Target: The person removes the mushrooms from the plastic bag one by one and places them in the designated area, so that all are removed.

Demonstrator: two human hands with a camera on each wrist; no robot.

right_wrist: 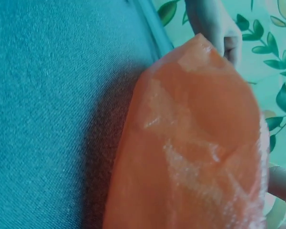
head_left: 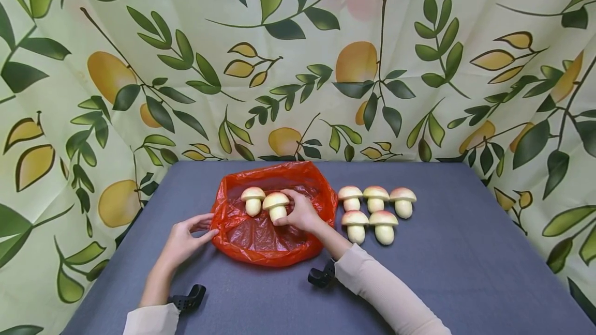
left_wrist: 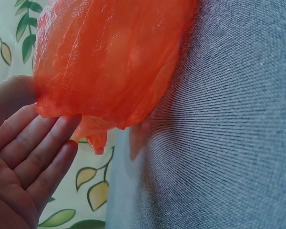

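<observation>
A red plastic bag (head_left: 274,258) lies open-mouthed on the table. My left hand (head_left: 185,239) pinches its left rim; in the left wrist view the thumb and fingertips meet the red film (left_wrist: 114,62). Over the bag's opening my right hand (head_left: 302,213) grips a toy mushroom (head_left: 277,206) with a pale stem and pinkish-cream cap. Left of it, a second mushroom (head_left: 253,200) rests inside the bag. The bag's side (right_wrist: 190,138) hides most of the right hand in the right wrist view.
Several more mushrooms (head_left: 384,226) stand in two rows just right of the bag, on the grey-blue table (head_left: 456,262). A leaf-and-fruit patterned cloth (head_left: 298,66) hangs behind and at both sides. Black wrist devices (head_left: 188,299) are on both arms.
</observation>
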